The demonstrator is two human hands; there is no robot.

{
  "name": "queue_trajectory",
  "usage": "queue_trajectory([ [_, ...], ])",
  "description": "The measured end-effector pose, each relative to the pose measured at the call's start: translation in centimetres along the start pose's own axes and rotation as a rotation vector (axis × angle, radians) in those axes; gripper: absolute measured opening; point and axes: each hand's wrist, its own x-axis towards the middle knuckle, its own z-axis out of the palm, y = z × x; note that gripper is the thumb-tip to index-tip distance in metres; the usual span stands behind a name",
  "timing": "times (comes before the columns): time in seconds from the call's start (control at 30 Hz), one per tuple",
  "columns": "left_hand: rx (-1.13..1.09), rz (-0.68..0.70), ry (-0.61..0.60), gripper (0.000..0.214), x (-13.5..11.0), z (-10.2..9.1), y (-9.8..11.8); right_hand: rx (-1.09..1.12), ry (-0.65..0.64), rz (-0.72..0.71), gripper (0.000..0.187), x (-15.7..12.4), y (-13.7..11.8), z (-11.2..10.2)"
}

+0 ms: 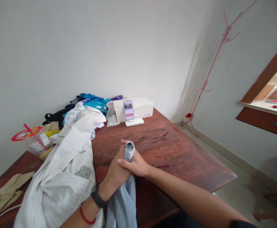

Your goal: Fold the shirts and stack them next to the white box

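Observation:
A light grey-blue cloth [123, 202], seemingly a garment, hangs over the near side of the table in front of me. Its upper end is bunched into a narrow roll that sticks up between my hands. My left hand [119, 163], with a dark watch band and a red cord on the wrist, is closed around the cloth. From the other side my right hand [139, 163] grips the same roll, its thumb lying across the left hand. Just left of them lies a white striped shirt [69, 152] on a pale cloth with a grey flower print [83, 172].
Piled clothes [93, 103] lie against the wall beside a white box [140, 107] and a small white stand [134, 122]. A lidded plastic cup with a red straw [37, 142] and brown napkins [11, 190] are at left. A pink coat rack [212, 69] stands right, past the table edge.

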Motion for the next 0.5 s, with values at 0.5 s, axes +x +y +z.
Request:
queue_trajectory([
  [0.5,0.204,-0.081,-0.11,0.035,0.3,-2.2,3.2,0.183,-0.055,-0.052,0.06,1.1,0.7,-1.6],
])
